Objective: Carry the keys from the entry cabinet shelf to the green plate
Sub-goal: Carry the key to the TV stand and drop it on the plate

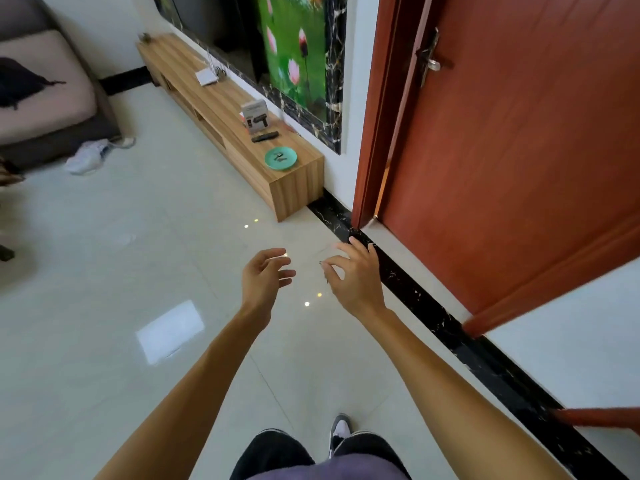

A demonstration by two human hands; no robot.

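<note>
— Standing on the pale tiled floor (pixel 104 341), we hold both arms out ahead. What do our hands carry?

— Nothing. Our left hand (pixel 263 278) hangs with the grip released, fingers loosely curled and apart. Our right hand (pixel 353 275) is at three o'clock of it, near but not touching, fingers spread, its grip released too.

— And the keys?

— We see the keys (pixel 277 156) lying on the green plate (pixel 289 161), up at twelve o'clock from our hands and well apart from them. They are small and dark; we cannot make out more.

— Where does the plate sit?

— On the near end of the long low wooden bench (pixel 221 109) that runs along the wall. At eleven o'clock of the plate lies a dark remote (pixel 265 136), and beyond that a small box (pixel 255 114) stands upright.

— And at our right?

— At two o'clock, a red-brown door (pixel 519 150) stands ajar, its metal handle (pixel 431 62) high up. At nine o'clock, a white shoe (pixel 86 155) rests on the floor beside a sofa (pixel 41 95).
</note>
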